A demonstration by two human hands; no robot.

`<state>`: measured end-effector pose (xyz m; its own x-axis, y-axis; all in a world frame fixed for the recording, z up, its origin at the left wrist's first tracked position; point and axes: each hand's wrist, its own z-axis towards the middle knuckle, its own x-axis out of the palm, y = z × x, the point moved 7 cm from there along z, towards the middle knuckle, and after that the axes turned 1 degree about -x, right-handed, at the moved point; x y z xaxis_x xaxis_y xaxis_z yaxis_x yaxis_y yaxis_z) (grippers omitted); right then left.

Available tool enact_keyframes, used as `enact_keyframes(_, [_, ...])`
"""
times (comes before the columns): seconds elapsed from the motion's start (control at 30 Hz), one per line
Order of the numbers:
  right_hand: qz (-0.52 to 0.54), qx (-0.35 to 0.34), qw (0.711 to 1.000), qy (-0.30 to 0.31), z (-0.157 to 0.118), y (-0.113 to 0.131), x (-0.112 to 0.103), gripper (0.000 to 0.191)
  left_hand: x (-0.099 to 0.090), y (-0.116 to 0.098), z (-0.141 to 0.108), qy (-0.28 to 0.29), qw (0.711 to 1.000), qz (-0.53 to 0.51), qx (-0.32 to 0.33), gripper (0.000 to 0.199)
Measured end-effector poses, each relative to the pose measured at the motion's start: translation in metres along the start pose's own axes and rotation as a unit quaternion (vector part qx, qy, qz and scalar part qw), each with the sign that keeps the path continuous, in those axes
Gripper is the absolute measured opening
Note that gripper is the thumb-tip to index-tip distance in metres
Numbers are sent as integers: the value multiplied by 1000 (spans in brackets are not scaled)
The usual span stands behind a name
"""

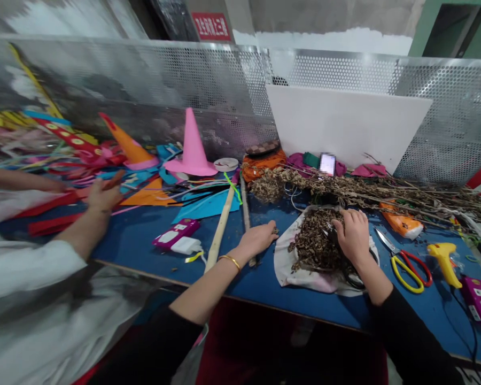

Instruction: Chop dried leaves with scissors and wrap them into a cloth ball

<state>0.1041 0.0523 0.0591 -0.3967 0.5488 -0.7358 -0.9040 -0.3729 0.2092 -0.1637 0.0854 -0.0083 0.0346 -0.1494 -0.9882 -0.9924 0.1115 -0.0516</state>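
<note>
Left hand (258, 239): fingers pinched on a small dry brown bit (275, 231), just off the cloth (282, 259). Right hand (353, 238): fingers curled over crumbly dried plant bits (317, 240), heaped on that off-white cloth, blue worktop (140, 240). Black-handled scissors (350, 276) under it; can't tell if gripped. Brittle, twiggy stalks (385, 191) behind.

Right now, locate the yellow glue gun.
In the head view, the yellow glue gun lies at right, between the red-and-yellow scissors and a purple device.

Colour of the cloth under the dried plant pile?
Cloth: off-white, pinkish along part of its near edge; head view.
</note>
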Motion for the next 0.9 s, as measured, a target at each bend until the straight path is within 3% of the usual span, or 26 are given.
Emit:
enact_keyframes(0.2, [-1, 0, 1000, 2, 1, -1, 0, 33, -12, -15, -11, -46, 999, -8, -15, 24])
enact_keyframes(0.43, [-1, -6, 1000, 13, 0, 1, 2, 32, 5, -55, -27, -11, 992, -87, 92, 18])
enact_keyframes(0.53, [0, -9, 1000, 15, 0, 2, 3, 32, 7, -56, -25, -10, 991, -106, 84, 12])
enact_keyframes(0.7, [-7, -10, 1000, 18, 0, 1, 2, 32, -15, -47, -35, -40, 988, -148, 26, 15])
enact_keyframes(0.77, [-15, -10, 1000, 23, 0, 2, 2, 32, -19, -51, -45, -40, 985, -163, 31, 19])
enact_keyframes(0.9, [-36, -4, 998, 42, 5, 1, 2, 29, -6, -69, -60, -17, 983, -168, 72, 18])
